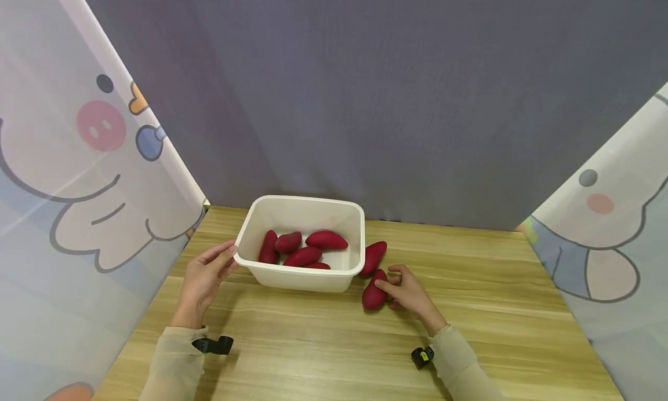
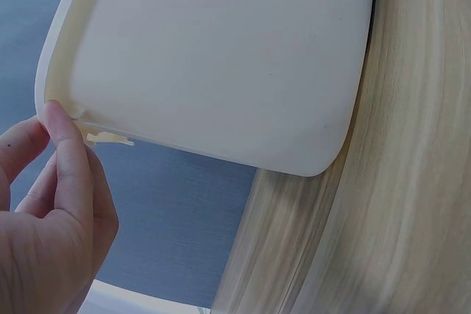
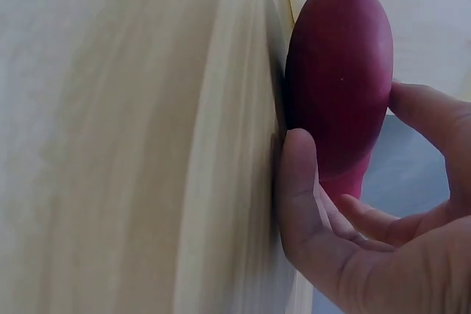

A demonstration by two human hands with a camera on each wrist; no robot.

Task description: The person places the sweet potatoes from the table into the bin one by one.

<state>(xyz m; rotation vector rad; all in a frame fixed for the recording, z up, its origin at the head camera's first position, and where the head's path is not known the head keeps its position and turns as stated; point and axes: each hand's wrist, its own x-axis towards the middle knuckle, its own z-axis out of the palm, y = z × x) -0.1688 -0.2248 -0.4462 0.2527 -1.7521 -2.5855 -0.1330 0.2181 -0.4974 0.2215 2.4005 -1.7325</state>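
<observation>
A white plastic bin (image 1: 305,278) stands on the table with several red sweet potatoes (image 1: 326,239) in it. At its near left corner, my left hand (image 1: 207,276) pinches the rim between thumb and fingers; the left wrist view shows these fingers (image 2: 72,170) at the rim's corner. My right hand (image 1: 409,294) grips a red sweet potato (image 1: 373,294) lying on the table right of the bin. In the right wrist view, thumb and fingertips touch opposite sides of this sweet potato (image 3: 340,71). Just behind it, another sweet potato (image 1: 374,257) lies beside the bin's right wall.
The wooden table (image 1: 313,343) extends in front of the bin and to its right. A grey curtain (image 1: 365,99) hangs along the back edge. Cartoon-printed cloths (image 1: 47,227) close off the left and right sides.
</observation>
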